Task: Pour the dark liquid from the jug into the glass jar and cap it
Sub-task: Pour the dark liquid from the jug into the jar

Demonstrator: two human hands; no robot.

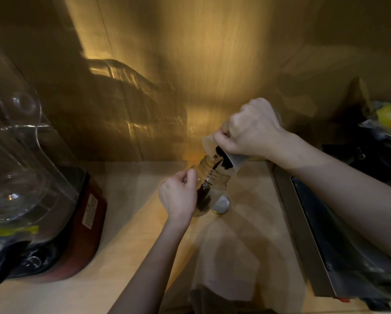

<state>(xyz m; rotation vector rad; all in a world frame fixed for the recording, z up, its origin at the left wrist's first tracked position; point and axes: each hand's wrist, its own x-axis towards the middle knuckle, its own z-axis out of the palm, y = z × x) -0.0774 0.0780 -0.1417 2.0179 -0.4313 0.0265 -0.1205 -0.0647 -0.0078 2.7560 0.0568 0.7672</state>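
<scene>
From the head camera, the right hand is closed around a translucent jug, tipped steeply mouth-down over the glass jar. Dark liquid clings inside the jug's lower lip and runs as a thin stream into the jar's threaded neck. The left hand wraps the jar's side, holding it tilted on the pale wooden surface; dark liquid pools at its bottom. A round metal lid lies on the surface just beside the jar's base. A blender stands at the left.
</scene>
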